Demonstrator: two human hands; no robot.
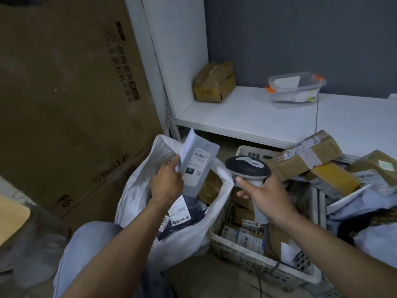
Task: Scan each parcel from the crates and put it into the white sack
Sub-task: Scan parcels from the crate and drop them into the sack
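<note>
Grey wall and a white shelf (pixel 257 117) fill the back of this store room. On the shelf sit a small cardboard box (pixel 214 82) and, further right, a clear tub (pixel 296 87).

Down on the far left stands a big cardboard box (pixel 64 93). It is close beside the white sack (pixel 133 196), so there is little room on that side. The sack stands on the floor with its mouth wide open. Inside it lie a dark bag with white labels (pixel 184 218) and a brown box (pixel 209 188).

The left hand (pixel 166 183) is held up over the mouth of the sack, with the arm stretched forward. Its fingers and thumb pinch the left edge of a grey parcel (pixel 198 166). The parcel is flat and tipped a bit, and its label faces the person. It hangs in the air above the sack.

Just to the right, the right hand (pixel 262 196) is wrapped tight round the handle of a scanner (pixel 247 166). The scanner's round head is near the parcel's right edge, with a small gap between them. Its cord (pixel 267 235) hangs down over the crate (pixel 247 258).

The crate sits on the floor, right up against the sack. Little labelled boxes (pixel 247 235) lie in it. Further right is a high pile of parcels, with a taped box (pixel 309 155) on top, a yellow parcel (pixel 335 177) under it and soft bags (pixel 365 201) at the edge.
</note>
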